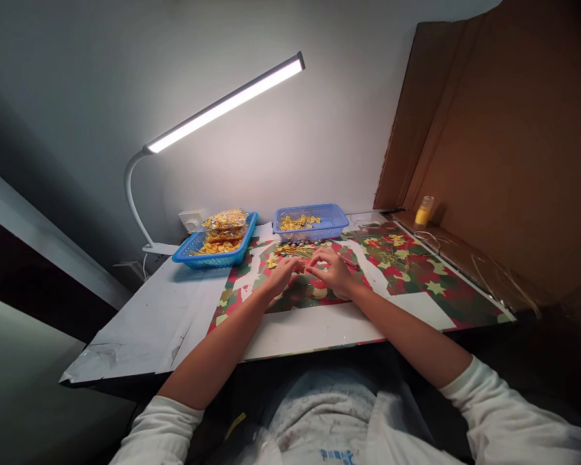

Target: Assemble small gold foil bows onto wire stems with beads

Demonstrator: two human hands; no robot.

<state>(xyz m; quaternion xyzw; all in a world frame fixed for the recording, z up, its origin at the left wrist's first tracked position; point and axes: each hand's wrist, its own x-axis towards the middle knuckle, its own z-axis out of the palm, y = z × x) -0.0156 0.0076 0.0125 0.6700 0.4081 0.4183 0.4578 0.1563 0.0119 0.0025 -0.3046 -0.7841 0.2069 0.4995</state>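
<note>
Work looked partway along: gold bow-like pieces point(296, 223) sat in the violet-blue basket point(330, 227) by the bench's point(150, 323) back edge, wiry gold pieces point(394, 252) lay loose toward its right edge, and bagged stock point(226, 221) in the blue basket point(214, 260) near the back left corner seemed left to handle. Nearer the front edge, left hand point(285, 274) and right hand point(334, 274) met, fingers curled; whether either grip clamped anything, I couldn't tell.

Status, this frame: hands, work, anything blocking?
Left hand, right hand nearly meeting; anything held too small to tell. Gold pieces just beyond. Baskets farther back, clear of both hands.
</note>
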